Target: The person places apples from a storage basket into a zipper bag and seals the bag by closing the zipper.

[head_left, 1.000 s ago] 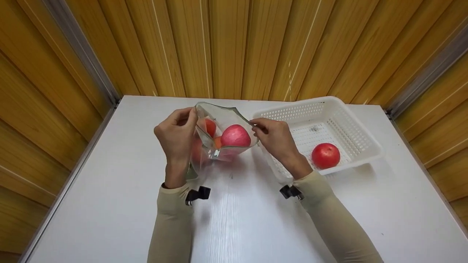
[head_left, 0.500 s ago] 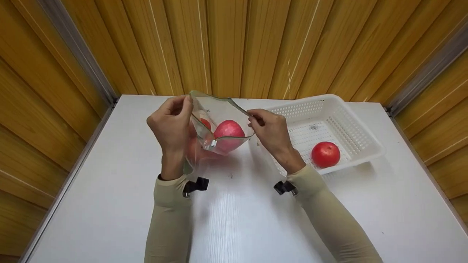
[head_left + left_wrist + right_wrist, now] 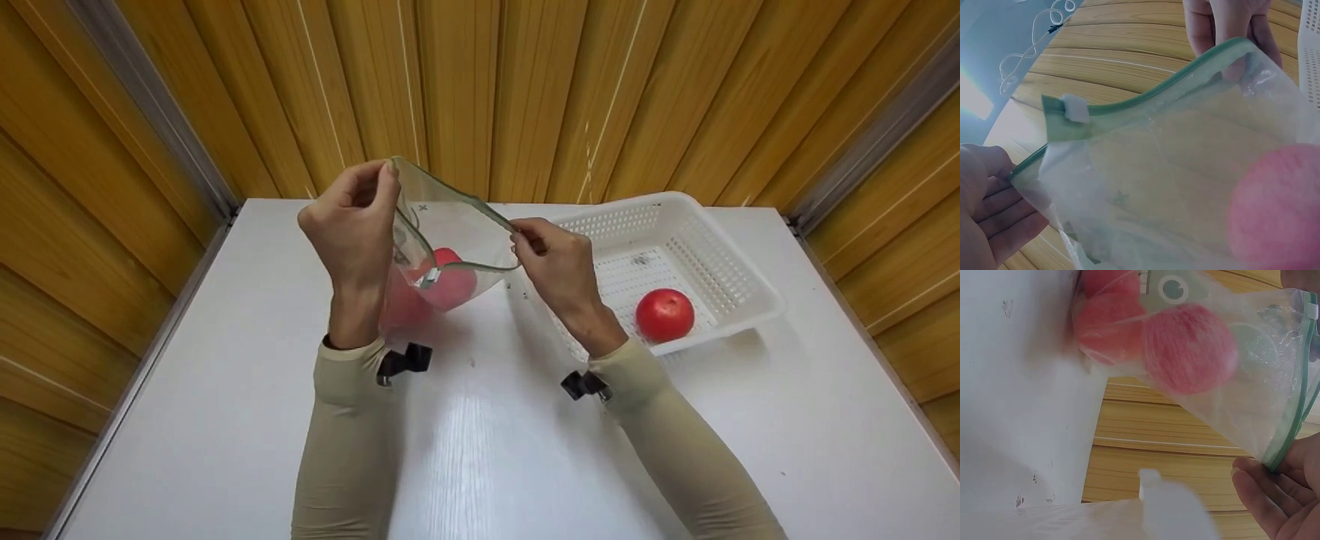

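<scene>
A clear zip bag (image 3: 457, 217) with a green-edged mouth hangs between both hands. My left hand (image 3: 352, 221) pinches its upper left corner between thumb and fingers. On the other side, my right hand (image 3: 559, 266) pinches the right end of the rim. The bag's mouth gapes between them, and a white slider (image 3: 1076, 108) sits near one end of the green strip. Inside lies a pink-red apple (image 3: 1189, 349), with more red round fruit (image 3: 1109, 326) lower down, blurred by the plastic. The bag's bottom meets the white table in the right wrist view.
To the right stands a white perforated plastic basket (image 3: 727, 277) holding one red tomato-like fruit (image 3: 665, 315). Yellow wood-slat walls (image 3: 457, 90) close off the back and sides of the white table (image 3: 480, 450).
My left hand has risen, lifting the bag's corner, while my right hand shifted slightly up and left. The fruit has settled lower in the bag. The basket stays put.
</scene>
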The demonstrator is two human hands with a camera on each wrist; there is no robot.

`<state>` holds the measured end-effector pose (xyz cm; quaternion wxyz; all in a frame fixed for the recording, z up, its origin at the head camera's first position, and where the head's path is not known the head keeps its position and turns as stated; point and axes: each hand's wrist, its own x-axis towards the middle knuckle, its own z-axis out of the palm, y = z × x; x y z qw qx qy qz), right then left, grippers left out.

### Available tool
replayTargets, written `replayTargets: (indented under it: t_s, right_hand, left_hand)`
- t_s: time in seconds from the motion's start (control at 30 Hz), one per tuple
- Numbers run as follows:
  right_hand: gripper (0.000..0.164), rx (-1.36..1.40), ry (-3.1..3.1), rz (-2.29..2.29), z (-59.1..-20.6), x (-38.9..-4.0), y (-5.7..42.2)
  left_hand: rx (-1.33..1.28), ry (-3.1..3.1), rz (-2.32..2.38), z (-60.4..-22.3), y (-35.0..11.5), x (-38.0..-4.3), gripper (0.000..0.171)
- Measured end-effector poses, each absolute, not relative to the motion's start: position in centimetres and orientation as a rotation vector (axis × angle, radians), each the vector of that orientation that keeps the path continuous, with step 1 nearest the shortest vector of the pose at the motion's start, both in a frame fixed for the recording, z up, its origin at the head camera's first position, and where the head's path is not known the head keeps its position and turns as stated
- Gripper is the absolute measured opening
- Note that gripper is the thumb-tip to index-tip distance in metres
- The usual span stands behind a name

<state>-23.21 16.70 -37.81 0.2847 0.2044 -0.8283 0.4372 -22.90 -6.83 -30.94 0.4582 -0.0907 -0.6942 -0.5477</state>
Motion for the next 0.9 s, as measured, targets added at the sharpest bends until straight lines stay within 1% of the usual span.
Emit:
replayTargets:
  t_s: [0.13, 0.27, 0.67, 0.9]
  right_hand:
    - [0.012, 0.543, -2.198, 1.168, -37.7, -23.2, 16.7]
    - [0.012, 0.54, -2.212, 1.172, -37.7, -23.2, 16.8]
    - [0.011, 0.536, -2.355, 1.142, -38.4, -22.8, 17.2]
    - [0.011, 0.513, -2.454, 1.131, -38.7, -22.6, 17.7]
  left_hand:
    - [-0.239, -1.706, -1.32, -30.4, -6.7, -22.9, 0.013]
    - [-0.248, -1.691, -1.325, -30.7, -6.7, -22.8, 0.011]
    - [-0.265, -1.776, -1.376, -34.2, -6.5, -21.6, 0.011]
    - [-0.206, -1.85, -1.382, -35.8, -6.6, -20.7, 0.012]
